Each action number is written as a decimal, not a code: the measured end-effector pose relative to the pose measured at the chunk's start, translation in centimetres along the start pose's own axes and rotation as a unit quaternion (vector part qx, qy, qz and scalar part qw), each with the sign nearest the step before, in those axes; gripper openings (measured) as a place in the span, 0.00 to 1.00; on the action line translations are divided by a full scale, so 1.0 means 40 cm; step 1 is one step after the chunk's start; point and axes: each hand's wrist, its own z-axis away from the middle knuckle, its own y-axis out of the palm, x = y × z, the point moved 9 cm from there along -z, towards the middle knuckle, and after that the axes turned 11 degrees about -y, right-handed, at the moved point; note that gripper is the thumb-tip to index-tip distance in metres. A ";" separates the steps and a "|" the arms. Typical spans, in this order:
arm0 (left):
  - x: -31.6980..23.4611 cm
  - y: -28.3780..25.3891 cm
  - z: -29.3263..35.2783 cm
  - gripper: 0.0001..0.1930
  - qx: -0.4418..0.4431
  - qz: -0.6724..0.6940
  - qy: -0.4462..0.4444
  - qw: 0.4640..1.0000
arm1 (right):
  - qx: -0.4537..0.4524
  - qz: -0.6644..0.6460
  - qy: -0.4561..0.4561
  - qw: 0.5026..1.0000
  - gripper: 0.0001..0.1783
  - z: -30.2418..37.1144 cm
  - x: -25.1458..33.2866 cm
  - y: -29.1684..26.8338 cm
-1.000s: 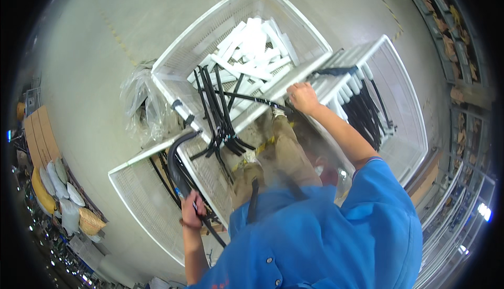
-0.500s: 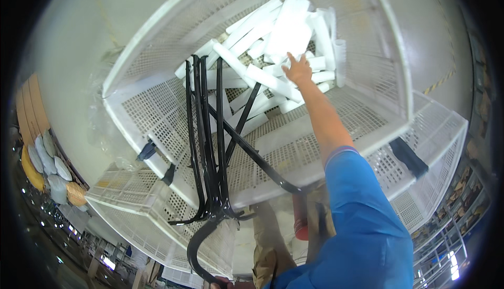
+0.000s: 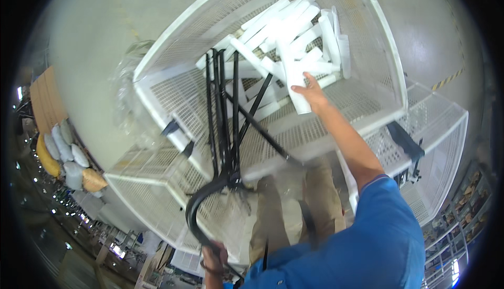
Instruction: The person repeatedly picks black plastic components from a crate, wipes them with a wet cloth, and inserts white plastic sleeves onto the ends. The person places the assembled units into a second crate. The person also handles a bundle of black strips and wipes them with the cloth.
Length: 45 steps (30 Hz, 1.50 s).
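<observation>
Black tube [image 3: 192, 218], smooth, hook-shaped

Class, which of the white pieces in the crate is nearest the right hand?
The long white piece at the right hand: unlike the others, it lies against the thumb, with its lower end sticking out below it.
</observation>
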 end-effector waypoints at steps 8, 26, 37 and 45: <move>-0.275 0.192 0.194 0.37 0.163 -0.054 0.163 0.972 | -0.065 -0.594 0.023 0.801 0.21 0.454 0.325 -0.032; -0.049 -0.005 0.276 0.18 0.138 -0.146 0.317 0.927 | -0.026 -0.594 -0.060 0.801 0.13 1.333 0.564 0.496; -0.021 -0.081 0.552 0.11 0.326 -0.206 0.151 0.910 | -0.157 0.544 -0.640 0.519 0.43 1.804 0.843 0.092; 0.089 0.083 0.697 0.10 0.355 -0.256 0.117 0.892 | 0.146 0.538 -0.493 0.668 0.33 1.738 0.861 -0.003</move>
